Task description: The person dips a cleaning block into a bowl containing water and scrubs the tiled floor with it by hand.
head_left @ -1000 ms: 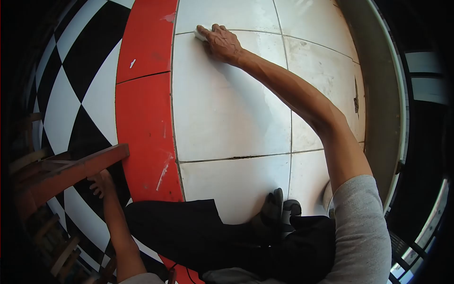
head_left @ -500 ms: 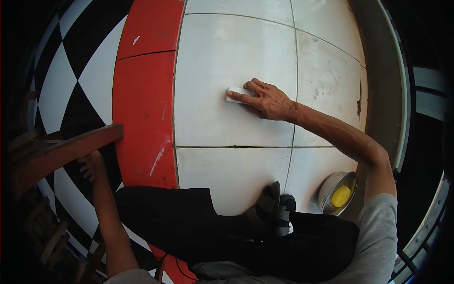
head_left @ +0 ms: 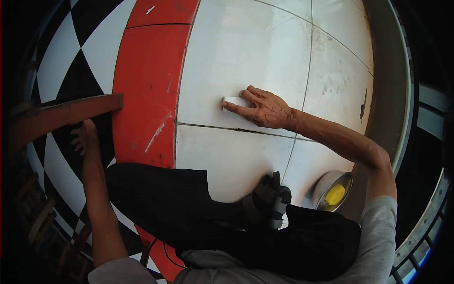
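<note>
A small white rectangular block [head_left: 232,101], perhaps a sponge, lies under my right hand [head_left: 265,109]. My fingers and thumb close around its sides and press it against the white tiled floor [head_left: 236,57], just beyond a dark grout line. At the left, my left hand [head_left: 85,137] is against or just under a reddish-brown wooden beam [head_left: 71,110], its fingers apart and nothing seen in them. Whether the palm bears on the beam I cannot tell.
Right of my sandalled feet [head_left: 269,199] stands a metal bowl [head_left: 326,189] with a yellow sponge-like piece [head_left: 335,194] inside. A red tile strip [head_left: 146,85] separates the white tiles from a black-and-white checkered floor [head_left: 97,66]. A raised ledge [head_left: 390,85] runs along the right.
My right hand has drawn the white block closer to me, toward the grout line. The camera view has shifted and tilted a little. My left hand stays by the beam.
</note>
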A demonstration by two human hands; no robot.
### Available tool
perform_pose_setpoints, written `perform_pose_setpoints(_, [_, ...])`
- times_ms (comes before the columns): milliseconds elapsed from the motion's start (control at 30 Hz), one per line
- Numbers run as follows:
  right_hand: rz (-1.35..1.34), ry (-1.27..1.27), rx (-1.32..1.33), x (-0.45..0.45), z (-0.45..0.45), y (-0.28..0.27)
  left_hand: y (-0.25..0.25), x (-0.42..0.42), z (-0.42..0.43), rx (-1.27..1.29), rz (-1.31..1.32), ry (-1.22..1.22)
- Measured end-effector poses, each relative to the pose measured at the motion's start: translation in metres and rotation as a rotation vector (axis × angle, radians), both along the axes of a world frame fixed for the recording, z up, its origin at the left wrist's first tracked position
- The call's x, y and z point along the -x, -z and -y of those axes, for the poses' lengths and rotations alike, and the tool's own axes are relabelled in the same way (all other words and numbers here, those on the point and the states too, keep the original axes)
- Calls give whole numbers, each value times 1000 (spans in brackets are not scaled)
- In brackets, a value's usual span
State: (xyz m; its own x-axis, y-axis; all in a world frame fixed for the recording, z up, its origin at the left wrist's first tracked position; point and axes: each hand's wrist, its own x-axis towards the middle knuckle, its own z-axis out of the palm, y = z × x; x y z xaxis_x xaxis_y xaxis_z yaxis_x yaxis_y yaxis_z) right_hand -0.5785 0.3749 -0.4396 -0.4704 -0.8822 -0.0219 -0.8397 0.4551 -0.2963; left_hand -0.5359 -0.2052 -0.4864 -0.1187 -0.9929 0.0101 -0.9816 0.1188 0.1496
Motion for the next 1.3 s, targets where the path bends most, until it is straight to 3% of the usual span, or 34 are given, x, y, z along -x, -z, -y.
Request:
perform_pose_setpoints(67, [-122,-7,12,29,-6,1,1,1,4,4,1,11])
perform_pose_setpoints(200, [-271,616,104,153,-51,15,2,-2,2,-4,0,12])
perform_pose_setpoints(233, [-322,656,131,166,-51,13,-1,-1,-2,-2,-6,13])
perform_pose_setpoints(333, [-181,648,115,127,-21,10,-2,0,-2,3,-15,9])
perform_pose_setpoints(433, [1,235,-12,18,29,-9,8,-6,5,11,-14,51])
perform_pose_setpoints(500, [-72,-44,-43,-19,27,0,4,-3,5,-2,-26,22])
perform_pose_setpoints(567, [-65,-29,-29,7,2,-2,-7,3,-6,-8,-30,41])
perform_pose_setpoints(667, [-218,549,101,102,-80,6,3,-4,4,-12,-20,37])
perform_pose_setpoints(733, [-309,717,60,141,-134,14,2,-2,-3,-15,-21,31])
perform_pose_setpoints(833, [-260,644,182,107,-110,10,5,0,8,6,-12,29])
perform_pose_setpoints(900, [-3,577,108,39,-66,-7,15,-8,17,6,4,34])
perform_pose_setpoints(967, [-3,316,31,-14,-45,-4,23,-4,24,33,49,9])
perform_pose_setpoints(1067, [-61,281,29,4,-62,-1,10,-1,11,23,-19,22])
perform_pose_setpoints(1200, [-259,789,94,101,-123,3,11,-5,16,-1,-68,47])
perform_pose_setpoints(1300, [-244,863,178,95,-115,14,9,-5,11,-8,-61,57])
